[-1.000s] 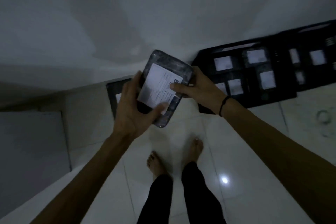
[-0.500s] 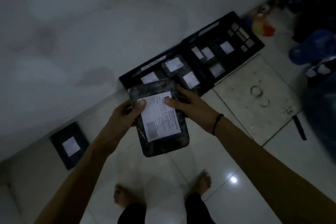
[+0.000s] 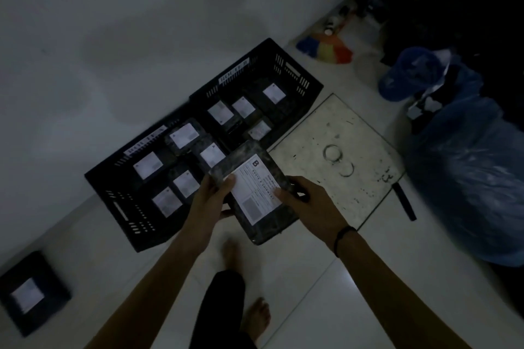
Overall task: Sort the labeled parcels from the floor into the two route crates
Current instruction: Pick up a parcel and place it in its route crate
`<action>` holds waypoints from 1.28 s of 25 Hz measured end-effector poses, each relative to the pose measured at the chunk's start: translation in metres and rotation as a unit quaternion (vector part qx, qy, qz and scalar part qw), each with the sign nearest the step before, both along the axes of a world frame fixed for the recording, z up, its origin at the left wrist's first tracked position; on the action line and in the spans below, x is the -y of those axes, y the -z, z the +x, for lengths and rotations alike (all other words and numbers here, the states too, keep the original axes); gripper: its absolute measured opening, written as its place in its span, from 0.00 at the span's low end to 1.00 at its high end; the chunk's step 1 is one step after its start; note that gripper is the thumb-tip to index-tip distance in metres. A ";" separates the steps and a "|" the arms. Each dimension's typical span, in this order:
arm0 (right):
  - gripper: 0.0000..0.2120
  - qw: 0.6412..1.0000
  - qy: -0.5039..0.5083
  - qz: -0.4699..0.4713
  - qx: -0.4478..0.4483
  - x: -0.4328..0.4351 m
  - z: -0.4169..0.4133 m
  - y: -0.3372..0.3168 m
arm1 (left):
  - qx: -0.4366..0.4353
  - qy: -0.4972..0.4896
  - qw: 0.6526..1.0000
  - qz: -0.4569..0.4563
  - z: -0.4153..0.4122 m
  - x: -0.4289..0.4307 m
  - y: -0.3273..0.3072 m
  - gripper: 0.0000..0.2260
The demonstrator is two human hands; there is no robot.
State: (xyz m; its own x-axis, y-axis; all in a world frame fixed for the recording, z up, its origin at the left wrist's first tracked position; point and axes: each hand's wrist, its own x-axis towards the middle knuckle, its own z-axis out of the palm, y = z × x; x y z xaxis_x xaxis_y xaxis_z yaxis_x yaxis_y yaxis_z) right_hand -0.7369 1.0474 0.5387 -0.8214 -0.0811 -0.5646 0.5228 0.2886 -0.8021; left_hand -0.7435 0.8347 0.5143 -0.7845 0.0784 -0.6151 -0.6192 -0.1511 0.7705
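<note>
A dark wrapped parcel (image 3: 265,228) with a white label showing a large B is held in both hands above the floor. My left hand (image 3: 207,201) grips its left edge, thumb on the label. My right hand (image 3: 310,202) grips its right edge. Two black route crates stand side by side against the wall: the near crate (image 3: 136,218) and the far crate (image 3: 300,76), each holding several labeled parcels. One more labeled parcel (image 3: 31,292) lies on the floor at the lower left.
A pale floor hatch (image 3: 337,133) with ring pulls lies right of the crates. A blue plastic bag (image 3: 467,176) and dark clutter fill the right side. A multicoloured object (image 3: 326,48) lies near the wall. My bare feet stand on the white tiles.
The view has swung right and nearer to the crates. The parcel, still held in both hands, now sits over the near crate's right corner, with its B label turned up.
</note>
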 end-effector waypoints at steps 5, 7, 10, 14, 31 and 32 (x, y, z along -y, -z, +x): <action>0.15 0.998 -0.030 -0.018 0.048 -0.030 -0.096 0.048 | 0.051 -0.018 0.998 -0.025 -0.089 -0.008 0.060 0.13; 0.19 0.996 -0.022 -0.004 0.084 -0.037 -0.145 0.082 | 0.077 -0.010 0.997 -0.027 -0.122 -0.007 0.097 0.16; 0.23 0.990 0.026 0.022 0.134 -0.044 -0.203 0.132 | 0.103 -0.041 0.994 -0.011 -0.151 -0.020 0.147 0.18; 0.21 0.982 0.037 0.023 0.182 -0.045 -0.261 0.178 | 0.161 -0.114 0.980 -0.037 -0.185 -0.046 0.184 0.11; 0.19 0.892 -0.344 0.096 0.276 -0.020 -0.416 0.377 | 0.059 0.123 0.864 -0.485 -0.353 -0.040 0.343 0.20; 0.20 0.874 -0.389 0.120 0.266 -0.015 -0.411 0.391 | 0.076 0.158 0.861 -0.478 -0.356 -0.035 0.358 0.21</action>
